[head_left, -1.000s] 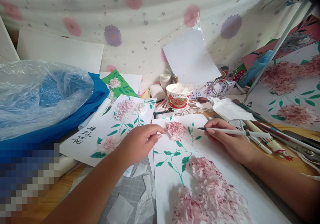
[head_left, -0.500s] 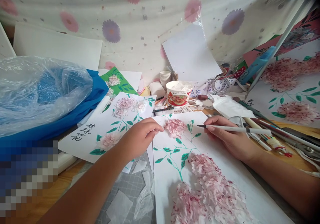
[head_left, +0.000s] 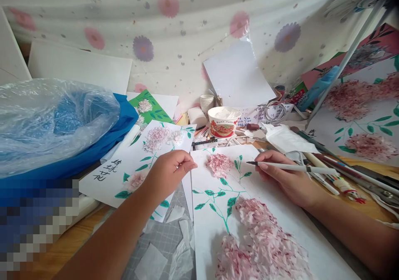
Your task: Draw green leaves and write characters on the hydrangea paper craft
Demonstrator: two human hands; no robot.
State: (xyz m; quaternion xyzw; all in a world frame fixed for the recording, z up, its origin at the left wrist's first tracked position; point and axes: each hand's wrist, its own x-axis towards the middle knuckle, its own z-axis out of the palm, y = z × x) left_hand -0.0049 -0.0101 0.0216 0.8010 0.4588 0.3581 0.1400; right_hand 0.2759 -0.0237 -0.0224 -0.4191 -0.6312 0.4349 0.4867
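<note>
My right hand [head_left: 282, 182] grips a brush pen [head_left: 291, 167] with a white barrel. Its dark tip points left, close to a green leafy stem on the white sheet [head_left: 208, 213]. Painted green stems and leaves cover part of that sheet, along with raised pink-and-white crumpled-paper flowers [head_left: 268, 234]. At the sheet's upper left edge, my left hand [head_left: 171, 172] is closed, thumb and fingers drawn together near a small paper flower [head_left: 219, 164]. Whether anything sits between those fingertips is hidden.
A second flower picture [head_left: 106, 184] lies to the left, beside a blue bag under clear plastic [head_left: 59, 126]. Behind stand a paper bowl [head_left: 223, 124] and stacked paper cups [head_left: 206, 102]. Paper scraps [head_left: 151, 261] lie on a grey cutting mat [head_left: 160, 232]. Pens and scissors crowd the right.
My left hand has drawn slightly left, from over the sheet's edge toward its border. My right hand holds the brush pen in nearly the same place. The whole view has shifted down slightly.
</note>
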